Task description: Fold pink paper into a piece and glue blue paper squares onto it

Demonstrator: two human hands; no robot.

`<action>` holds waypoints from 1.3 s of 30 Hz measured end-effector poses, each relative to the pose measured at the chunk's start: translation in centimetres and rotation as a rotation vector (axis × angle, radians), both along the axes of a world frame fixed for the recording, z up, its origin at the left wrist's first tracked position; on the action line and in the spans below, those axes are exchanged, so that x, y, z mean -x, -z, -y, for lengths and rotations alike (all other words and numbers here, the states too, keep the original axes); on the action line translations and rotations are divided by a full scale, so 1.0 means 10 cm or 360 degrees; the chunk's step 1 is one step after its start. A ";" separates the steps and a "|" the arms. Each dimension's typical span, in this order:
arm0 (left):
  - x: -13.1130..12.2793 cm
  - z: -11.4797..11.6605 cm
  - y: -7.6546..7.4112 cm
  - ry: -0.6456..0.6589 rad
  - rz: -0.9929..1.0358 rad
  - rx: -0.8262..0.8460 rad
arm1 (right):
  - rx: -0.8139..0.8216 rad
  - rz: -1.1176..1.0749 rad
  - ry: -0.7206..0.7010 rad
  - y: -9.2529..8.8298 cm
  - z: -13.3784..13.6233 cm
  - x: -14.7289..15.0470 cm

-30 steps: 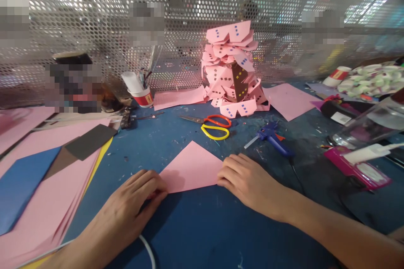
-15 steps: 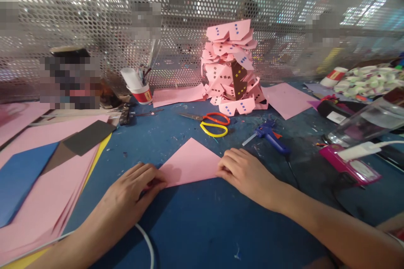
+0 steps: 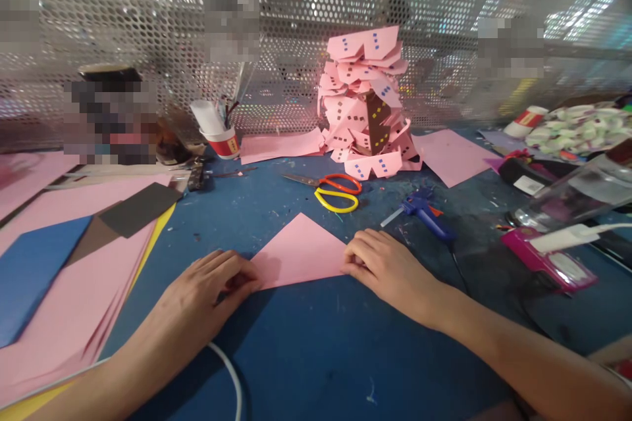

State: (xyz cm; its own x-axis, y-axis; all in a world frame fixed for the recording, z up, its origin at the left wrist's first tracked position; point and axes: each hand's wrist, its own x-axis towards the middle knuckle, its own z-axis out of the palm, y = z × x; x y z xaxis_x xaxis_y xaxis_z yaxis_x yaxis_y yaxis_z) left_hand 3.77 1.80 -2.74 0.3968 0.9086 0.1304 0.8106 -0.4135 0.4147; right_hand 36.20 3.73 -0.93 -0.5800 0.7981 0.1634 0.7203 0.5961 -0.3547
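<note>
A pink paper folded into a triangle lies on the blue table in front of me. My left hand pinches its left corner with curled fingers. My right hand presses on its right corner, fingers bent and closed on the paper's edge. Both hands rest on the table top.
A tall pile of folded pink paper pieces stands at the back. Red-and-yellow scissors and a blue glue gun lie behind the triangle. Pink, blue and dark sheets are stacked on the left. A white cable runs under my left arm.
Both hands have stayed on the paper's corners and shifted only slightly; the left fingers have curled a little tighter on the corner.
</note>
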 end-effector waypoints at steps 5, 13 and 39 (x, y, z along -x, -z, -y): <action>0.01 -0.02 -0.02 -0.0012 0.0008 0.0043 | 0.0022 -0.0012 0.0010 -0.01 -0.01 -0.02; 0.10 -0.04 -0.01 -0.0065 0.0038 0.0049 | 0.0043 -0.0029 0.0016 -0.02 -0.02 -0.05; 0.33 -0.15 -0.12 -0.0123 -0.0167 0.0184 | 0.0088 0.0079 0.0115 -0.04 0.00 -0.07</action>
